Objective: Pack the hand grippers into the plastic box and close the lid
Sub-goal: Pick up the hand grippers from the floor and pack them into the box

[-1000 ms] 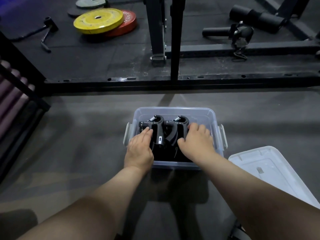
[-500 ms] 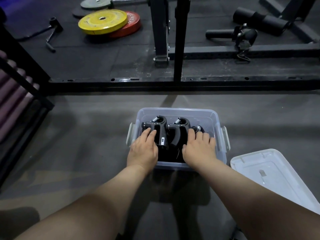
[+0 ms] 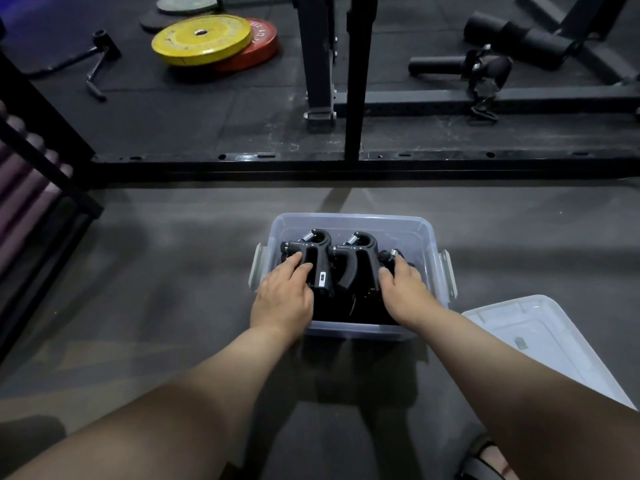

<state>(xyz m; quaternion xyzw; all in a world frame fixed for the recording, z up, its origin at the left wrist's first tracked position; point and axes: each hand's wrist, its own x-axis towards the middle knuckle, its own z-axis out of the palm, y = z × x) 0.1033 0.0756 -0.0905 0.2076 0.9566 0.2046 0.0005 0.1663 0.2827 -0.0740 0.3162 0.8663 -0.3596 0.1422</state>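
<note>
A clear plastic box (image 3: 349, 220) sits on the floor in front of me, uncovered. Inside it, two black hand grippers stand side by side: the left one (image 3: 317, 251) and the middle one (image 3: 360, 258). A third gripper (image 3: 388, 255) shows only partly at the right. My left hand (image 3: 284, 296) rests with straight fingers on the left gripper. My right hand (image 3: 405, 289) reaches into the box's right side, thumb and fingers curled round the third gripper. The translucent lid (image 3: 540, 337) lies flat on the floor, right of the box.
A black rack frame bar (image 3: 346, 164) runs across the floor beyond the box, with an upright post (image 3: 355, 81). A yellow weight plate (image 3: 201, 39) lies on a red one (image 3: 259, 46) far left. A dark rack (image 3: 41, 157) stands at the left. A sandalled foot (image 3: 485, 459) shows bottom right.
My right hand has slid from the middle gripper to the box's right side and curled onto the third gripper. The left hand has stayed on the left gripper.
</note>
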